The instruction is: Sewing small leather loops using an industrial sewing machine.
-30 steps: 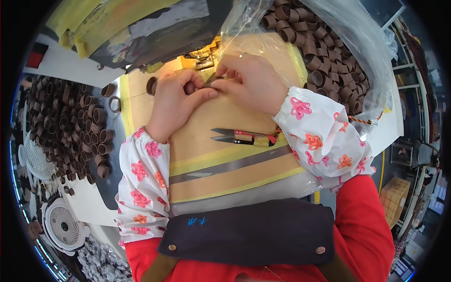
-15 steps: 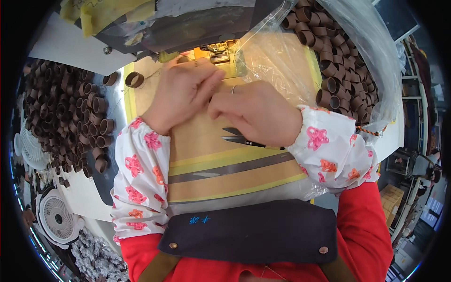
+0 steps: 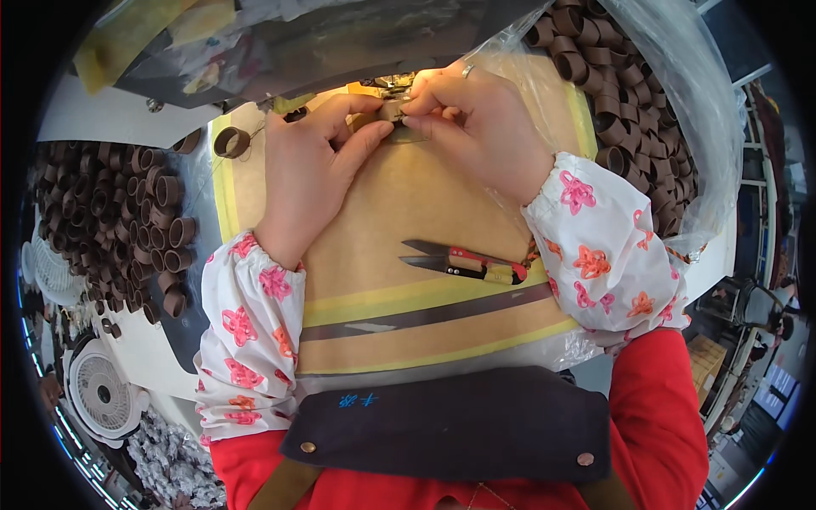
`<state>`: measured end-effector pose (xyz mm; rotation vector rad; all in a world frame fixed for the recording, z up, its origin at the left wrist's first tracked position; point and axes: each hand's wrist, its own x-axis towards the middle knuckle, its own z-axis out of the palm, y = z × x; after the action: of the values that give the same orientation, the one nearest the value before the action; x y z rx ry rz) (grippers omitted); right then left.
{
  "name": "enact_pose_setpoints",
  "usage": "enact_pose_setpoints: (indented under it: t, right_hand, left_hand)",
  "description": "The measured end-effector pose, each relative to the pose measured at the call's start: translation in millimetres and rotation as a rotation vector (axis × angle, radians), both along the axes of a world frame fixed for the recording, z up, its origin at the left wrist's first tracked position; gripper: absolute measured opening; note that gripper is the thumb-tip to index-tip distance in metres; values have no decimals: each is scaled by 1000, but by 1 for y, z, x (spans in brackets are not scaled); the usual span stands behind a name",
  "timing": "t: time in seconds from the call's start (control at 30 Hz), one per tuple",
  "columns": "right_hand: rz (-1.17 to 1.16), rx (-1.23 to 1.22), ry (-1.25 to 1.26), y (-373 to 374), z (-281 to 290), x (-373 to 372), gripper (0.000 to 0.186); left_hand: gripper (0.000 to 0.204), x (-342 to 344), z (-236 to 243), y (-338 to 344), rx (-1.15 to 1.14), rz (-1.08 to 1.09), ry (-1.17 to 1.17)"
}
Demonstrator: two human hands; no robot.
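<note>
At the lit needle area of the sewing machine, both hands meet over a small brown band. My left hand pinches its left side between thumb and fingers. My right hand, a ring on one finger, pinches at its right side. The fingertips hide much of the band. Below the hands, a pair of thread snips with red and black handles lies on the tan work surface, blades pointing left. A loose brown loop rests left of my left hand.
A large heap of brown loops covers the left side. More brown loops fill a clear plastic bag at the right. A white fan stands at lower left. Yellow and dark tape strips cross the work surface.
My right hand has moved up toward the needle area, uncovering the snips. The hands have turned so that the thumbs and the pinched band show. The view has shifted slightly.
</note>
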<state>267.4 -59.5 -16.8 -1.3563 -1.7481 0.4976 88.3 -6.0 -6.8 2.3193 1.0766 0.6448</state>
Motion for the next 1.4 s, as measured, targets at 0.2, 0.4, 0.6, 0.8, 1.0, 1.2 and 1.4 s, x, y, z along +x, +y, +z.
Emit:
enact_pose_setpoints:
  t: [0.2, 0.4, 0.6, 0.8, 1.0, 1.2, 1.4]
  right_hand:
    - [-73, 101, -45, 8, 0, 1, 6]
    - [-95, 39, -58, 11, 1, 0, 5]
    - [-102, 61, -63, 10, 1, 0, 4]
    - [-129, 112, -154, 12, -3, 2, 13]
    - [-154, 146, -179, 12, -1, 1, 11]
    - [-101, 63, -149, 18, -3, -4, 9]
    - [-77, 28, -161, 17, -4, -4, 7]
  left_hand:
    - [21, 11, -10, 9, -37, 87, -128]
    - [21, 12, -13, 10, -58, 99, -148]
    - [22, 13, -15, 12, -21, 83, -132]
    - [24, 13, -18, 13, -8, 82, -139]
    - [25, 13, -20, 15, 46, 69, -118]
    - [23, 10, -18, 15, -32, 85, -132]
    - [23, 10, -13, 13, -69, 109, -73]
